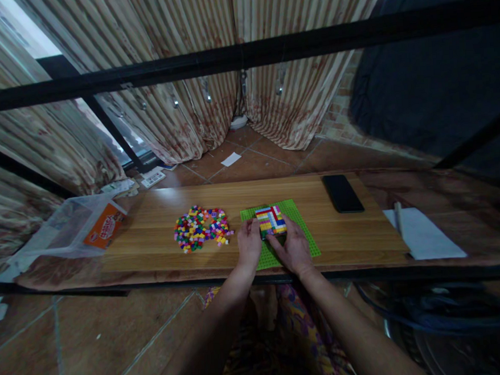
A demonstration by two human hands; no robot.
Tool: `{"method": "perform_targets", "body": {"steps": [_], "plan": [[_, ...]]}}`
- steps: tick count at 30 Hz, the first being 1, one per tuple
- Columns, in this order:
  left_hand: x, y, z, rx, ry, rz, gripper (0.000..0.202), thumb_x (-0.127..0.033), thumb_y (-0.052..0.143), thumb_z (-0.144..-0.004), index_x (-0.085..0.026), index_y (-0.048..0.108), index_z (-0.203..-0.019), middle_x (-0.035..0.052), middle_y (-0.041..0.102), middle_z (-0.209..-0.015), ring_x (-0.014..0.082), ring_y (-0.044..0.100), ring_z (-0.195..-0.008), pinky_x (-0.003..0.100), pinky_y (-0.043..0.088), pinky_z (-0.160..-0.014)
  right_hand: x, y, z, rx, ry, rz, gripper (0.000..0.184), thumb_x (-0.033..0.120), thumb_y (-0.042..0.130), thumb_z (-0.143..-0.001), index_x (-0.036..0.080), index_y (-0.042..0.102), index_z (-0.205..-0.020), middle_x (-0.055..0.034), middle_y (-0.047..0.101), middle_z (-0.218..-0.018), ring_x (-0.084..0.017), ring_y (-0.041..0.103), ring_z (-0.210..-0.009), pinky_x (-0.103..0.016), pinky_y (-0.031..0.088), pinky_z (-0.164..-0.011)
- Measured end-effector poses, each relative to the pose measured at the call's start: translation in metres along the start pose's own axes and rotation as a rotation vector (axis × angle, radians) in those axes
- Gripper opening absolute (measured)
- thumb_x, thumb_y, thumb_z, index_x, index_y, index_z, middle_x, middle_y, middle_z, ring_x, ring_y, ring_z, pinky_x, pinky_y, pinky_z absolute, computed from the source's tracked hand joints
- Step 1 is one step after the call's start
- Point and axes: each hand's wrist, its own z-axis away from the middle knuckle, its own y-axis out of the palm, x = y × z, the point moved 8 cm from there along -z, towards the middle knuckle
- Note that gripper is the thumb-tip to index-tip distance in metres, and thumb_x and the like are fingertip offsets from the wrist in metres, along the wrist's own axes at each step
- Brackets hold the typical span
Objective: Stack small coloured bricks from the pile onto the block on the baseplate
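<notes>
A small block of multicoloured toy bricks [271, 221] sits over the green baseplate [298, 230] on the wooden board. My left hand [249, 243] is against its left side, fingers curled at the edge. From the right, my right hand [295, 247] grips it, with the thumb at the near edge and the fingers along the right side. The top of the block shows rows of red, white, yellow, blue and pink. Its lower part is partly hidden by my hands, so I cannot tell whether it is pressed onto the baseplate or raised.
Loose coloured bricks [199, 228] lie in a pile left of the baseplate. A black phone [342, 193] rests at the board's right end. Further right is white paper [427, 235]; a clear plastic box [70, 223] with an orange label stands at the left. A dark metal bar [224, 57] crosses beyond.
</notes>
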Motion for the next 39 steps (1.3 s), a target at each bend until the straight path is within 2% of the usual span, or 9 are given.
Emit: {"method": "perform_targets", "body": {"steps": [4,9,12,15,18,22,25,30,39], "plan": [[0.007,-0.011,0.002,-0.006,0.019,-0.012,0.030,-0.042,0.055,-0.086,-0.016,0.068,-0.093,0.0074,0.072,-0.089,0.0180,0.067,-0.081,0.032,0.054,-0.077,-0.001,0.001,0.000,-0.002,0.008,0.009,0.068,0.054,0.056,-0.090,0.013,0.043,-0.143,-0.0199,0.062,-0.124,-0.031,0.058,-0.115,-0.048,0.047,-0.098],[0.006,-0.040,0.012,0.028,0.067,-0.011,0.028,-0.039,0.065,-0.077,-0.017,0.068,-0.094,0.0068,0.072,-0.093,0.0181,0.067,-0.088,0.032,0.053,-0.084,0.003,0.006,0.000,-0.081,0.117,0.003,0.068,0.056,0.055,-0.090,0.012,0.046,-0.140,-0.0207,0.063,-0.120,-0.033,0.056,-0.116,-0.050,0.046,-0.098],[-0.001,-0.067,0.019,0.027,0.099,-0.050,0.027,-0.037,0.064,-0.077,-0.017,0.068,-0.095,0.0075,0.073,-0.095,0.0190,0.068,-0.089,0.034,0.054,-0.086,0.007,0.009,-0.001,-0.119,0.183,-0.026,0.069,0.056,0.057,-0.087,0.011,0.047,-0.139,-0.0220,0.062,-0.123,-0.034,0.055,-0.119,-0.052,0.044,-0.100],[-0.008,-0.095,0.026,0.017,0.136,-0.126,0.027,-0.037,0.061,-0.078,-0.018,0.068,-0.096,0.0086,0.073,-0.101,0.0203,0.068,-0.096,0.036,0.053,-0.091,0.008,0.009,0.000,-0.084,0.185,-0.104,0.071,0.054,0.059,-0.085,0.011,0.045,-0.140,-0.0217,0.058,-0.131,-0.032,0.053,-0.124,-0.050,0.042,-0.104],[-0.011,-0.121,0.035,0.001,0.143,-0.241,0.027,-0.037,0.058,-0.080,-0.017,0.068,-0.097,0.0083,0.074,-0.097,0.0217,0.069,-0.093,0.038,0.054,-0.089,0.001,-0.004,0.009,-0.036,0.168,-0.130,0.071,0.053,0.057,-0.086,0.011,0.042,-0.142,-0.0203,0.055,-0.136,-0.031,0.052,-0.126,-0.048,0.042,-0.107],[-0.015,-0.145,0.046,-0.074,0.215,-0.384,0.025,-0.034,0.056,-0.082,-0.019,0.068,-0.098,0.0085,0.073,-0.101,0.0224,0.069,-0.095,0.037,0.054,-0.091,-0.020,-0.029,0.026,-0.056,0.188,0.000,0.066,0.054,0.050,-0.090,0.011,0.045,-0.140,-0.0204,0.056,-0.133,-0.032,0.050,-0.126,-0.050,0.042,-0.105],[-0.016,-0.147,0.050,-0.078,0.268,-0.503,0.024,-0.029,0.052,-0.085,-0.022,0.068,-0.101,0.0078,0.072,-0.102,0.0214,0.068,-0.096,0.035,0.053,-0.091,-0.031,-0.034,0.033,-0.062,0.168,0.078,0.061,0.053,0.044,-0.092,0.009,0.050,-0.135,-0.0216,0.058,-0.127,-0.033,0.051,-0.122,-0.050,0.044,-0.102],[-0.011,-0.142,0.046,-0.027,0.299,-0.672,0.024,-0.021,0.049,-0.087,-0.023,0.066,-0.103,0.0060,0.070,-0.103,0.0196,0.067,-0.095,0.033,0.052,-0.088,-0.030,-0.025,0.036,-0.058,0.051,0.249,0.051,0.046,0.039,-0.096,0.009,0.061,-0.123,-0.0216,0.060,-0.120,-0.034,0.051,-0.116,-0.051,0.042,-0.102],[-0.017,-0.135,0.033,-0.077,0.174,-0.846,0.023,-0.026,0.054,-0.088,-0.024,0.068,-0.105,0.0037,0.072,-0.103,0.0188,0.067,-0.093,0.029,0.050,-0.081,-0.028,-0.020,0.035,-0.037,-0.023,0.310,0.045,0.040,0.038,-0.096,0.012,0.065,-0.117,-0.0205,0.059,-0.122,-0.033,0.049,-0.115,-0.051,0.039,-0.100]]}}
